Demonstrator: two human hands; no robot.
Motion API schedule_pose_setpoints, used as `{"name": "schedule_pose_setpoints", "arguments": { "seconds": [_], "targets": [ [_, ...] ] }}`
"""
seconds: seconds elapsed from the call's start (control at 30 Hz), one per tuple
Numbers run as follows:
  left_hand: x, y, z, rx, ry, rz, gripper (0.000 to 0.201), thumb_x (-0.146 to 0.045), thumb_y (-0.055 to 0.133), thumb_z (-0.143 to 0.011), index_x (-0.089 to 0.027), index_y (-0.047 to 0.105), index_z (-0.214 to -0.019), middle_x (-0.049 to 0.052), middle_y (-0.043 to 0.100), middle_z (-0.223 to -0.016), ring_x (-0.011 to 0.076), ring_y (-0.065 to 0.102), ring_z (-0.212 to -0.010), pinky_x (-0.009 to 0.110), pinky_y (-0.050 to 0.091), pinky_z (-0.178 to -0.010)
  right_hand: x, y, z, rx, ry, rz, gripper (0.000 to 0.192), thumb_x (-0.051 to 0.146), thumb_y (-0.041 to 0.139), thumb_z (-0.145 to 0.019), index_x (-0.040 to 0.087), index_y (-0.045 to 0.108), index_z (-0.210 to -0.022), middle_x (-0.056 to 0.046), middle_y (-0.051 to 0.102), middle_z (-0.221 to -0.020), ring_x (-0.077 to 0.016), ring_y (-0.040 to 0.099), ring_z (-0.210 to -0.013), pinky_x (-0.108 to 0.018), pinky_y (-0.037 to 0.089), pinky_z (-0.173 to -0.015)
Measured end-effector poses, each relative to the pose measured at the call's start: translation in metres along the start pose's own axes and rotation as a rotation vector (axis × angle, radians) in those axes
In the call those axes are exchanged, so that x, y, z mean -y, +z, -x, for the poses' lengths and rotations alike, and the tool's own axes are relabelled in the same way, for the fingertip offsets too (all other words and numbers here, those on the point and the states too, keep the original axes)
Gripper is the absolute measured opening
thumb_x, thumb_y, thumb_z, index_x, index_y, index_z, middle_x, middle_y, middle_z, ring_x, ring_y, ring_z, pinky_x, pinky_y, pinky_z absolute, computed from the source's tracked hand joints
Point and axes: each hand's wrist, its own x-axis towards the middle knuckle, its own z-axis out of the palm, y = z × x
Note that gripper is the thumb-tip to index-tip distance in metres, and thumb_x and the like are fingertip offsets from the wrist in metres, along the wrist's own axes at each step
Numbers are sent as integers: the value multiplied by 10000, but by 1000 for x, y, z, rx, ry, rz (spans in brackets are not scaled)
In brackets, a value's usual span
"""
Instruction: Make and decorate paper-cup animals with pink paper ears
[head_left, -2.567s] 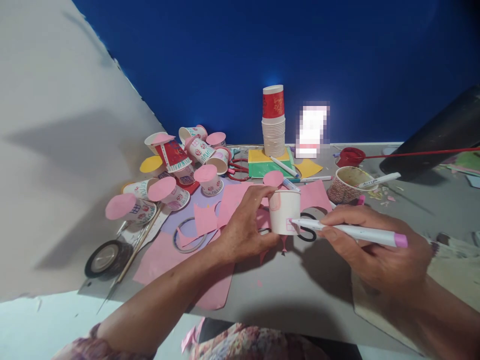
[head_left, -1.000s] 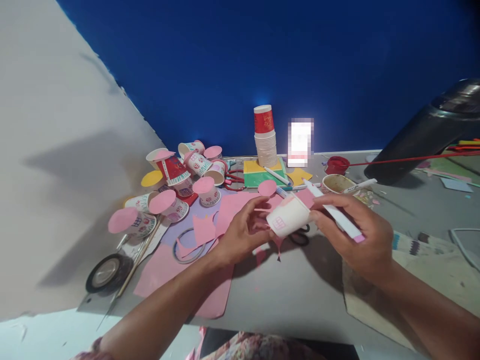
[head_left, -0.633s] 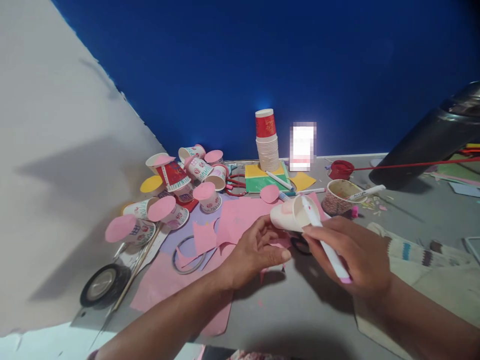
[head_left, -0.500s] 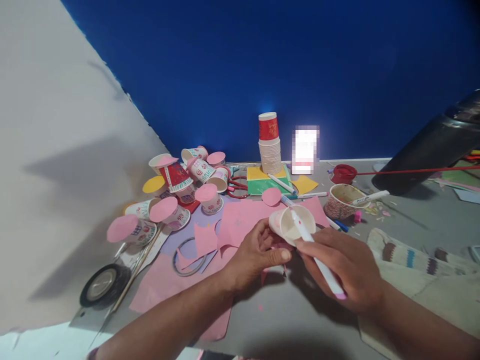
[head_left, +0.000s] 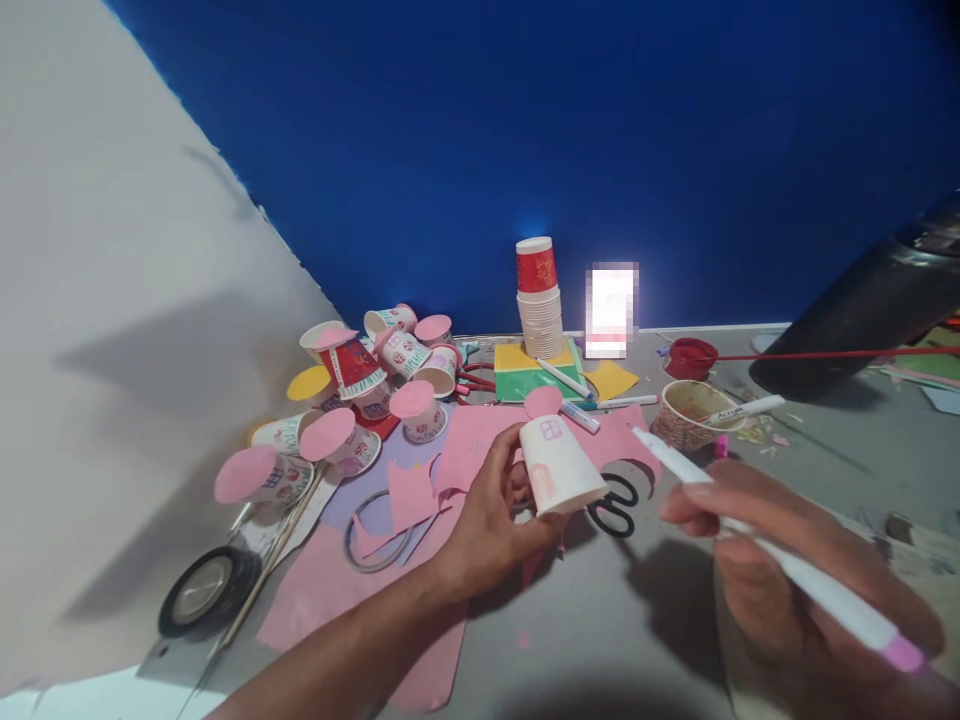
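My left hand grips a white paper cup, tilted with its base up and its rim toward the lower right. A pink window is drawn near the base, and a pink rounded patch lower on the side. In my right hand is a white marker with a pink end, its tip pointing up and left, apart from the cup. Behind the cup lie pink paper and the black handles of scissors.
Decorated paper cups with pink paper discs crowd the left. A cup stack stands at the back. A tape roll lies front left. At right are a patterned paper cup with a marker across it and a black bottle.
My left hand has turned the cup from its mouth facing me to its drawn side showing. My right hand has drawn the marker away from the cup, right and nearer me.
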Motion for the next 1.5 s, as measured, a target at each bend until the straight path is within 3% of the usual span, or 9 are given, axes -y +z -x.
{"name": "schedule_pose_setpoints", "arguments": {
  "seconds": [0.13,0.27,0.37,0.8,1.2,1.5],
  "targets": [
    [-1,-3,1,87,62,-72,812,-82,790,-723,-285,454,-1435,88,668,-1284,250,693,-1092,382,577,-918,-16,1,7,-124,61,-129,225,289,576,-1011,287,730,-1175,-22,733,-819,-190,682,-657,-315,593,-581],
    [-5,0,2,141,105,-158,777,-147,829,-732,-259,460,-1407,112,665,-1310,281,675,-1175,417,548,-1005,-19,7,8,-171,313,-176,156,252,643,-964,288,771,-1046,-8,756,-791,-168,693,-597,-260,570,-508],
    [-9,2,3,154,122,-205,745,-179,838,-755,-263,464,-1394,128,646,-1362,297,660,-1231,409,549,-1009,-15,7,6,-149,393,-226,93,219,670,-941,268,745,-967,9,734,-708,-158,687,-519,-222,547,-435],
    [-3,0,4,182,163,-273,784,-243,864,-770,-255,449,-1436,140,598,-1439,311,615,-1310,434,508,-1093,-10,3,4,-74,317,-219,85,197,694,-936,270,735,-922,36,744,-723,-130,703,-532,-179,560,-471],
    [-2,2,5,198,179,-326,765,-194,821,-811,-262,422,-1461,129,627,-1394,270,659,-1226,424,508,-1086,-8,5,-2,-32,233,-194,97,173,695,-909,261,731,-922,38,756,-720,-125,696,-551,-188,575,-527],
    [-3,2,6,207,186,-299,774,-218,836,-810,-265,424,-1464,134,619,-1403,279,660,-1233,425,511,-1081,-9,2,-1,-37,286,-147,105,193,684,-926,279,723,-883,66,748,-731,-103,698,-549,-171,564,-528]
  ]
}}
